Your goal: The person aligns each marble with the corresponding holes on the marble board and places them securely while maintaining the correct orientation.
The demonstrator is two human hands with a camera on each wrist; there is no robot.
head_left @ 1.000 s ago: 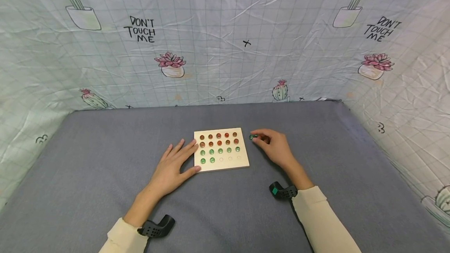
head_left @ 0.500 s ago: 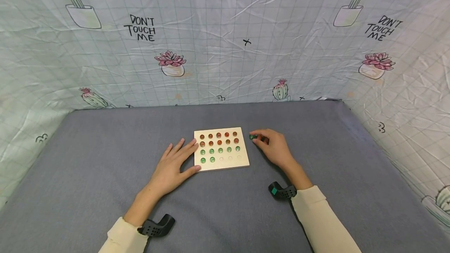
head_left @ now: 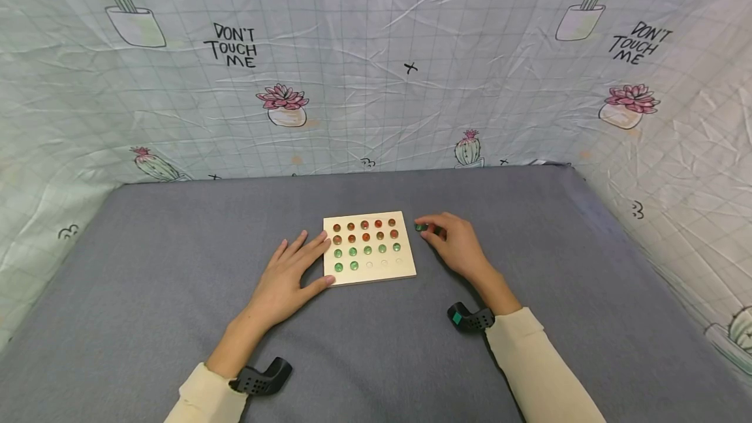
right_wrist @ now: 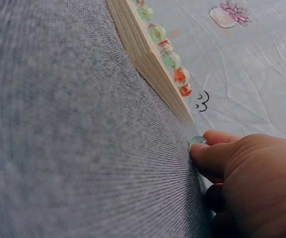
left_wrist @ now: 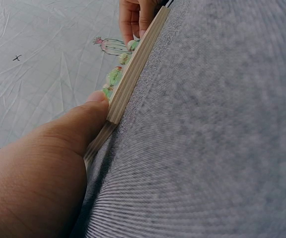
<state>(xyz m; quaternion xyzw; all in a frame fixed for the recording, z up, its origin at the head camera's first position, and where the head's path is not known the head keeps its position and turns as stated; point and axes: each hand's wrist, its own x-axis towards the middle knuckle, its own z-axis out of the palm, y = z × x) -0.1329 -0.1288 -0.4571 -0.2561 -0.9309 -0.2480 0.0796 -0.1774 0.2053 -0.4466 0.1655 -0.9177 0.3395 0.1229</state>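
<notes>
A pale wooden board (head_left: 370,277) lies mid-table with glass marbles in its hollows. The two far rows hold red and brownish marbles (head_left: 366,237). Nearer come green marbles (head_left: 367,250), a full row and then two at the left of the front row, followed by three bare hollows. Spread out straight, the fingers of my left hand (head_left: 286,282) touch the board's left edge, the thumb at its near corner. Just off the right side, my right hand (head_left: 460,247) pinches a green marble (right_wrist: 197,141) between thumb and forefinger. A dark round shape (right_wrist: 214,197) shows by its lower fingers.
Grey cloth (head_left: 376,351) covers the table around the board. A patterned fabric sheet (head_left: 364,83) hangs behind it and along both sides. Each wrist wears a black camera mount (head_left: 470,318).
</notes>
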